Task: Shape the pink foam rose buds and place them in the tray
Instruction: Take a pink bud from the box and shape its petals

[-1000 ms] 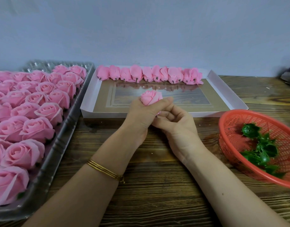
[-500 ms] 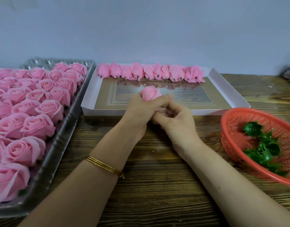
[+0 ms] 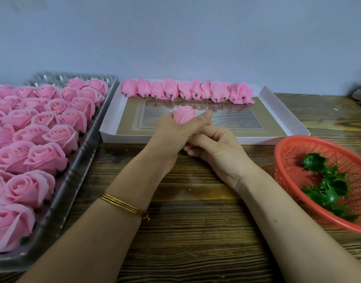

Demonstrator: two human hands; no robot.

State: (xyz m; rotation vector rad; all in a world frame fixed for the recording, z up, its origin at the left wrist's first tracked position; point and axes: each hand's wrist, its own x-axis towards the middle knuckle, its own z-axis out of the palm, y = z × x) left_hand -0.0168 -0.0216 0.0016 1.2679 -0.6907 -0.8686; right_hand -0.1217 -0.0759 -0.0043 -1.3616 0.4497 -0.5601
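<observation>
My left hand (image 3: 171, 135) grips a pink foam rose bud (image 3: 184, 114), whose top pokes out above the fist. Right below it, my right hand (image 3: 218, 148) has its fingers curled at the bud's underside; what they pinch is hidden by the left hand. Both hands hover over the near rim of the white tray (image 3: 285, 119). A row of several shaped pink buds (image 3: 187, 91) lies along the tray's far edge, stems pointing towards me.
A clear plastic tray (image 3: 59, 203) full of several open pink roses fills the left side. At right, a red plastic basket (image 3: 287, 160) holds several green calyx pieces (image 3: 328, 184). The wooden tabletop (image 3: 196, 231) lies under my forearms; a wall stands behind.
The hands with the bud have lifted slightly and my right fingers have shifted under the bud. The view has tilted a little.
</observation>
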